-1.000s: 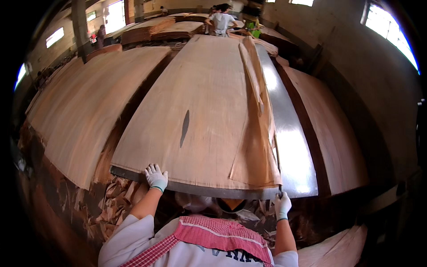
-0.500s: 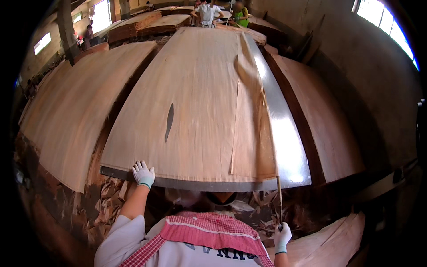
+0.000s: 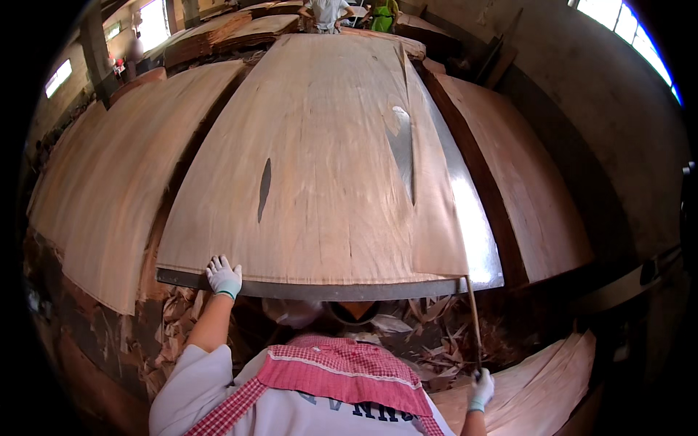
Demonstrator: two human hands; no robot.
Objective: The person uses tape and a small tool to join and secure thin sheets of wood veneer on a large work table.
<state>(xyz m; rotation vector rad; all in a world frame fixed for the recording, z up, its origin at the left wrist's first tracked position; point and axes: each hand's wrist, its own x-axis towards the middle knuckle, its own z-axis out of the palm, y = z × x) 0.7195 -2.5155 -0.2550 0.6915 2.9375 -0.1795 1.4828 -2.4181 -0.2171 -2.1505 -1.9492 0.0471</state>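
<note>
A broad sheet of pale wood veneer [image 3: 320, 167] lies over a smooth grey table [image 3: 482, 247] in front of me. My left hand [image 3: 223, 277], in a white glove, rests flat with fingers spread on the sheet's near left edge. My right hand [image 3: 480, 389], also gloved, is closed round the lower end of a long thin stick [image 3: 474, 316]. The stick reaches up to the near right corner of a veneer flap [image 3: 438, 232]; its far part is hidden there. Left of the flap, a long split bares the grey surface. A dark slit-shaped hole [image 3: 265, 190] shows in the sheet's left half.
Veneer stacks stand on the left [image 3: 131, 174] and right [image 3: 520, 174]. Scraps [image 3: 436, 338] litter the ground under the table's near edge. More veneer [image 3: 538, 385] lies at lower right. Two people, one in a white shirt [image 3: 326, 13], stand beyond the far end.
My right hand and the stick have moved right. The folded strip of veneer has swung right, covering more of the bare table edge and opening a split. My left hand stays on the near edge.
</note>
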